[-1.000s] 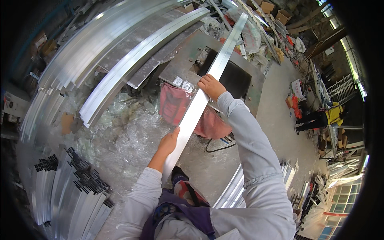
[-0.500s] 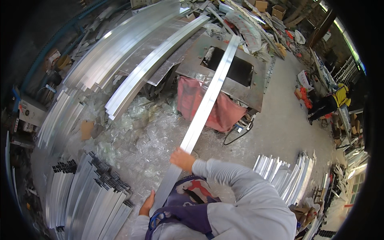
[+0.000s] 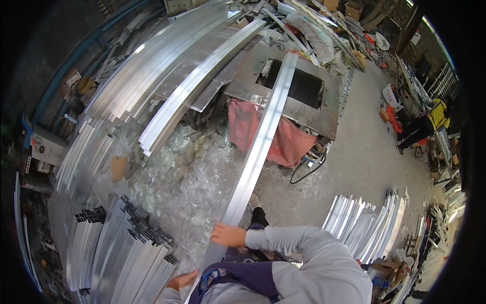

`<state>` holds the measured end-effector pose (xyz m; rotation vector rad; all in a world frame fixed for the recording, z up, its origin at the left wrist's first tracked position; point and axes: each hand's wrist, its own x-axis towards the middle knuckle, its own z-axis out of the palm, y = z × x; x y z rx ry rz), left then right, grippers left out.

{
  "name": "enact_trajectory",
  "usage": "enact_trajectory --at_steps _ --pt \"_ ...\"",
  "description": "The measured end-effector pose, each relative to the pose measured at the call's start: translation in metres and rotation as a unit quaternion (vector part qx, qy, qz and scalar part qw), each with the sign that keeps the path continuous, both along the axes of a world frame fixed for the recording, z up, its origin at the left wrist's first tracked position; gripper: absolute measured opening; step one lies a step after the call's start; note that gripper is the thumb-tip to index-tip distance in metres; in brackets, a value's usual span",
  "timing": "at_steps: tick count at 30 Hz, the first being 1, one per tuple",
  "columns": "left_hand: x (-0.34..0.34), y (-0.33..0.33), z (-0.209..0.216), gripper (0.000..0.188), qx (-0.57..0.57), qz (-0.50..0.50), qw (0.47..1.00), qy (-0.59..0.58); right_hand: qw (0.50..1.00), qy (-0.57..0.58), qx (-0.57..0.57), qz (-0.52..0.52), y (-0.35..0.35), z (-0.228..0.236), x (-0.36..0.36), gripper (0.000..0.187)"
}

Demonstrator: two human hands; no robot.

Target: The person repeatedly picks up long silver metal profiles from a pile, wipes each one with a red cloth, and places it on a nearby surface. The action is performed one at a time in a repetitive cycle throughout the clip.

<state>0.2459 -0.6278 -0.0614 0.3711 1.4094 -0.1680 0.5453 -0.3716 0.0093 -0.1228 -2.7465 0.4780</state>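
A long silver aluminium profile (image 3: 258, 149) slants from my body up to a steel work table (image 3: 324, 119), its far part lying across the table's dark rectangular opening. My right hand (image 3: 229, 235) is closed over the near part of the profile, with the fingers wrapped across its top. Low on the other side, my left hand (image 3: 183, 279) is stretched out, fingertips at the profile's edge; it does not visibly grip. My body and purple apron (image 3: 248, 276) hide the near end of the profile.
Red cloth (image 3: 273, 134) hangs from the table front. Profile stacks stand at left (image 3: 121, 248) and right (image 3: 364, 223); more long profiles (image 3: 167, 55) lie at the back left. Crumpled clear plastic film (image 3: 177, 177) covers floor at left. Someone in a yellow top (image 3: 436, 115) is far right.
The profile has shifted back toward me, its far end now lower on the table. My right hand moved back with it. My left hand dropped lower and opened out. My shoe has come into view.
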Motion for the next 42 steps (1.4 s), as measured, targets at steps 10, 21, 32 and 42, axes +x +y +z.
enact_trajectory --at_steps 10,21,32,42 --pt "0.198 0.424 0.078 0.075 0.290 -0.010 0.956 -0.033 0.956 -0.058 0.206 -0.201 0.313 0.044 0.146 0.039" --pt "0.251 0.514 0.065 0.073 0.473 -0.006 0.881 0.025 0.910 -0.156 0.281 -0.263 0.463 0.075 0.158 0.022" --pt "0.118 0.182 0.008 0.079 0.320 0.049 0.946 0.021 0.974 -0.175 0.093 -0.107 0.168 -0.010 0.049 0.022" --pt "0.045 -0.033 0.048 0.076 0.173 0.121 0.977 0.015 0.993 -0.050 0.040 -0.099 -0.059 -0.029 -0.024 0.011"
